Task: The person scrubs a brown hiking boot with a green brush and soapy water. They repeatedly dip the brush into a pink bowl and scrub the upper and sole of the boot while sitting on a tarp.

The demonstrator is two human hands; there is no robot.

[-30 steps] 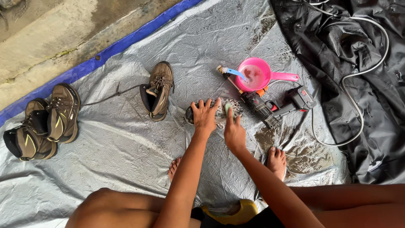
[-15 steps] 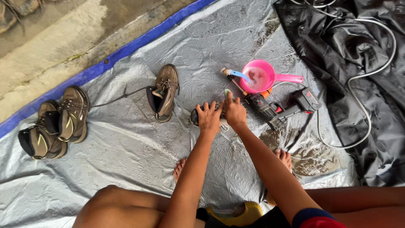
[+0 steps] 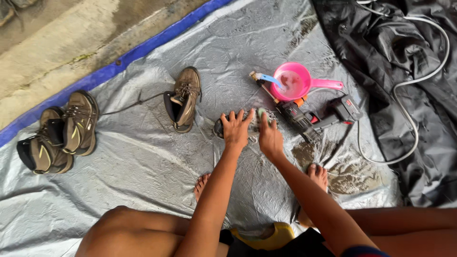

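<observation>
I sit on a silver tarp (image 3: 143, 166) with a dark shoe (image 3: 219, 128) lying in front of me. My left hand (image 3: 236, 128) presses down on the shoe with its fingers spread, hiding most of it. Right beside it, my right hand (image 3: 270, 138) rests on the same shoe and grips a small green scrubber (image 3: 261, 113), of which only the tip shows.
A single brown boot (image 3: 183, 97) stands left of my hands; a pair of boots (image 3: 59, 133) sits at the far left. A pink dipper (image 3: 293, 81), a red-black power tool (image 3: 309, 118), a white hose (image 3: 419, 81) on black sheeting lie right. My bare feet (image 3: 318, 175) rest below.
My right hand has moved up and left onto the shoe, close beside my left hand. The left hand stays pressed on the shoe. The view has shifted slightly.
</observation>
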